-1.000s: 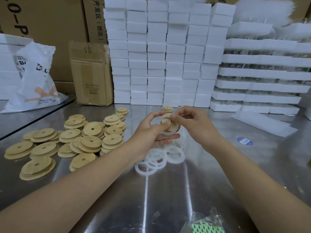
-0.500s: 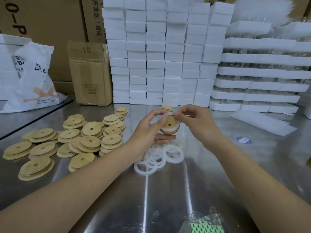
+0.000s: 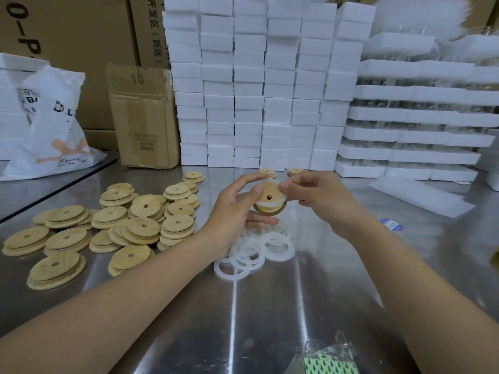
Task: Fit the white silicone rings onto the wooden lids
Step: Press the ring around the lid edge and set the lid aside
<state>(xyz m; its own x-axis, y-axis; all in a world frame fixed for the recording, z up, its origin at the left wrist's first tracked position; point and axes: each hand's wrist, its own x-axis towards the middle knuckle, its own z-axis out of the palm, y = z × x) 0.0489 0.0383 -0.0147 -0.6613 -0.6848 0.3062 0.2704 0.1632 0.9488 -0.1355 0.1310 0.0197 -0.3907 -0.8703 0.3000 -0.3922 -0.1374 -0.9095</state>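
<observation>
Fingertips (image 3: 283,188) of the right hand (image 3: 322,201) pinch the white silicone ring (image 3: 270,205) at the upper edge of 1 wooden lid (image 3: 268,194). The left hand (image 3: 233,211) grips that lid with curled thumb and fingers, holding it tilted above the steel table (image 3: 297,306). Step in hand: seating the ring, whose lower arc lies on the lid. The next move probably calls for pressing the upper arc home. Loose rings (image 3: 253,252) lie beneath, with unfitted lids (image 3: 135,228) heaped to the left.
</observation>
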